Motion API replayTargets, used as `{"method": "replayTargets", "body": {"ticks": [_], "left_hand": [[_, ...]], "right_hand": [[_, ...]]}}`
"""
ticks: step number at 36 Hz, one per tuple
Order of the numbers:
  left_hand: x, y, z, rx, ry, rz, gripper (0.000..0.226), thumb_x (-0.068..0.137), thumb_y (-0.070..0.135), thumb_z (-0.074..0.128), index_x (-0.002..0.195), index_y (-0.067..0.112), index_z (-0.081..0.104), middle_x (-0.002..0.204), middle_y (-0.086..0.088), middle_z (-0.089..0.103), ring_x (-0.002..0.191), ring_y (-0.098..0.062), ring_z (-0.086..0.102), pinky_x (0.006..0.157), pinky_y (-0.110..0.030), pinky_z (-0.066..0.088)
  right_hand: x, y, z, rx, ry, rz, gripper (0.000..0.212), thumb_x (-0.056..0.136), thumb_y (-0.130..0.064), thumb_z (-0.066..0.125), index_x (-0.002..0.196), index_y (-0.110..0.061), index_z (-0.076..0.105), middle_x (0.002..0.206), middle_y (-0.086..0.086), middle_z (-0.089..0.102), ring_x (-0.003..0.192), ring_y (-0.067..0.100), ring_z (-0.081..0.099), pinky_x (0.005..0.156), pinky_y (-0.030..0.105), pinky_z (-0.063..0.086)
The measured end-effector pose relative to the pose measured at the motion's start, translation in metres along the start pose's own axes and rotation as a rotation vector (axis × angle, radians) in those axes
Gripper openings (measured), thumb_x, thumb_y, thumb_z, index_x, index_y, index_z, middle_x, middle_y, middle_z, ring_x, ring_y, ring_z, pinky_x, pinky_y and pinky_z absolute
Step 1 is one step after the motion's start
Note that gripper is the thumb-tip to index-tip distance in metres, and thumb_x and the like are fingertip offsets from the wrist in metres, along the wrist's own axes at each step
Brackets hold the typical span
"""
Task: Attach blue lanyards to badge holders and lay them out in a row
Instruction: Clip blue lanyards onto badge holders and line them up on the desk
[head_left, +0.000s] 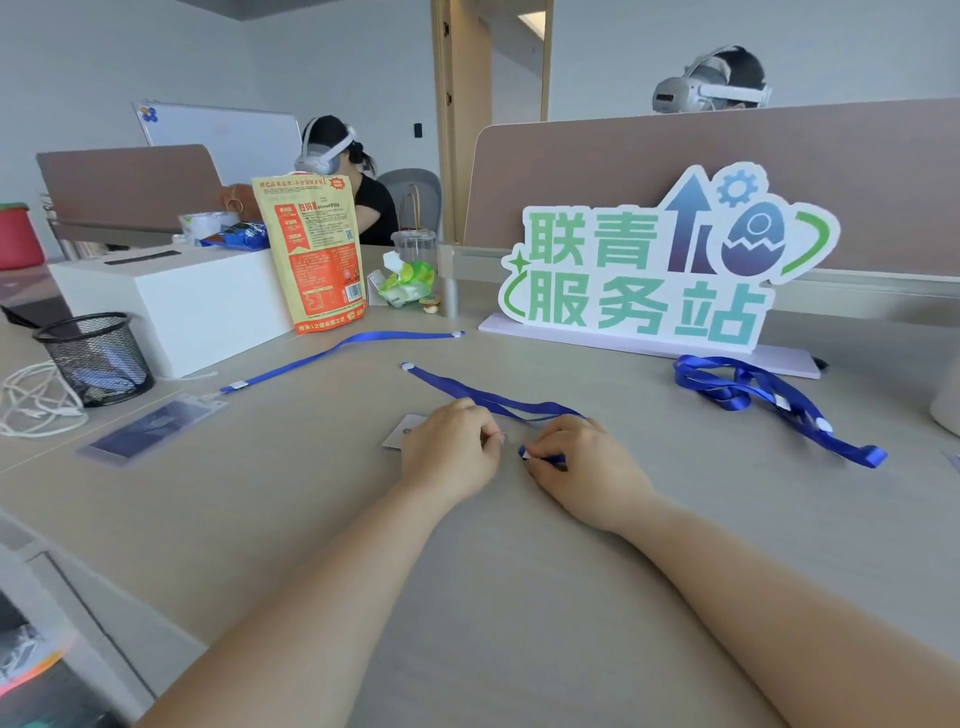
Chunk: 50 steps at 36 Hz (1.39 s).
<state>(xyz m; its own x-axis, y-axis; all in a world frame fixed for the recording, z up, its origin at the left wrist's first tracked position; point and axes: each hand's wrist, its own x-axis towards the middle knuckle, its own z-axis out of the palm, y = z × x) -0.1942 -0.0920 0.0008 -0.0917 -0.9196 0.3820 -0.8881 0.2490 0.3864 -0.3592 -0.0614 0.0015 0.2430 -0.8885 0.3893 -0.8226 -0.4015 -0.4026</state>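
Observation:
In the middle of the table my left hand (451, 448) rests on a clear badge holder (402, 430), most of which it hides. Just to the right, my right hand (582, 458) pinches the clip end of a blue lanyard (483, 396) whose strap runs up and left across the table. At the left lies a finished set: a badge holder (148, 430) joined to a stretched-out blue lanyard (343, 345). A loose heap of blue lanyards (763, 397) lies at the right, in front of the sign.
A white sign with green characters (649, 270) stands at the back right. At the left are a black mesh pen cup (96, 356), a white box (171, 299), an orange snack pouch (317, 254) and white cable (31, 400). Two people with headsets sit behind the dividers.

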Motion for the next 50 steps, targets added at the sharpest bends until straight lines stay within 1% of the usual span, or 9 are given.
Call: {"method": "replayTargets", "body": {"ticks": [4,11,20,24,31,40,42,45,50], "left_hand": [[0.001,0.000,0.000,0.018,-0.007,-0.016,0.013,0.090,0.030,0.051,0.077,0.031,0.051,0.101,0.011,0.055,0.101,-0.014,0.053,0.071,-0.028,0.038],[0.000,0.004,-0.004,0.020,-0.026,-0.042,0.010,0.091,0.027,0.049,0.082,0.028,0.053,0.105,0.009,0.055,0.103,-0.015,0.052,0.071,-0.028,0.032],[0.004,0.009,-0.003,0.036,-0.059,-0.091,0.011,0.091,0.028,0.047,0.084,0.023,0.053,0.109,0.003,0.056,0.103,-0.020,0.054,0.071,-0.028,0.033],[0.006,0.007,-0.002,0.020,-0.097,-0.084,0.018,0.092,0.028,0.046,0.090,0.020,0.062,0.115,0.000,0.054,0.108,-0.021,0.052,0.076,-0.030,0.036],[0.010,0.002,-0.001,0.006,-0.123,-0.101,0.024,0.092,0.032,0.047,0.073,0.023,0.058,0.115,-0.001,0.056,0.108,-0.024,0.051,0.079,-0.032,0.036],[0.011,0.003,-0.001,0.005,-0.105,-0.108,0.028,0.091,0.029,0.045,0.074,0.019,0.065,0.116,0.000,0.057,0.106,-0.025,0.052,0.077,-0.033,0.039],[0.010,0.003,0.000,0.007,-0.089,-0.097,0.028,0.091,0.029,0.045,0.073,0.019,0.064,0.116,0.000,0.058,0.106,-0.024,0.052,0.077,-0.033,0.039],[0.010,0.005,0.000,0.027,-0.078,-0.093,0.026,0.092,0.030,0.046,0.083,0.020,0.068,0.117,0.000,0.057,0.109,-0.024,0.051,0.076,-0.031,0.037],[0.010,0.007,0.002,0.106,-0.032,-0.080,0.027,0.094,0.029,0.044,0.083,0.015,0.063,0.114,-0.002,0.057,0.107,-0.024,0.051,0.073,-0.032,0.033]], "right_hand": [[-0.001,-0.002,-0.001,-0.004,0.009,-0.039,0.023,0.091,-0.023,0.054,0.094,-0.014,0.074,0.104,0.002,0.064,0.104,0.017,0.050,0.083,0.013,0.027],[-0.003,-0.004,0.001,0.018,0.009,-0.058,0.021,0.091,-0.020,0.055,0.098,-0.014,0.075,0.108,0.002,0.064,0.107,0.018,0.051,0.087,0.013,0.028],[-0.003,0.001,0.005,0.000,-0.002,-0.070,0.022,0.090,-0.022,0.054,0.098,-0.018,0.074,0.106,0.000,0.063,0.107,0.019,0.051,0.092,0.021,0.038],[0.000,0.004,0.007,-0.018,-0.028,-0.093,0.021,0.087,-0.022,0.055,0.090,-0.014,0.074,0.096,0.004,0.067,0.102,0.023,0.055,0.092,0.028,0.039],[0.000,0.003,0.006,-0.011,-0.024,-0.104,0.022,0.088,-0.018,0.055,0.085,-0.005,0.072,0.086,0.007,0.069,0.097,0.023,0.054,0.090,0.027,0.038],[-0.001,0.002,0.006,-0.033,-0.035,-0.100,0.023,0.088,-0.020,0.053,0.086,-0.007,0.072,0.089,0.008,0.067,0.097,0.026,0.055,0.089,0.034,0.042],[-0.002,0.001,0.006,-0.056,-0.018,-0.096,0.023,0.088,-0.023,0.053,0.090,-0.013,0.073,0.095,0.005,0.066,0.099,0.025,0.055,0.088,0.035,0.044],[-0.003,0.001,0.006,-0.067,0.002,-0.099,0.022,0.088,-0.023,0.053,0.093,-0.017,0.074,0.100,0.002,0.065,0.096,0.026,0.056,0.088,0.033,0.043],[-0.001,0.001,0.008,-0.008,-0.004,-0.088,0.020,0.087,-0.021,0.054,0.088,-0.017,0.074,0.095,0.003,0.065,0.091,0.029,0.056,0.087,0.036,0.043]]}}
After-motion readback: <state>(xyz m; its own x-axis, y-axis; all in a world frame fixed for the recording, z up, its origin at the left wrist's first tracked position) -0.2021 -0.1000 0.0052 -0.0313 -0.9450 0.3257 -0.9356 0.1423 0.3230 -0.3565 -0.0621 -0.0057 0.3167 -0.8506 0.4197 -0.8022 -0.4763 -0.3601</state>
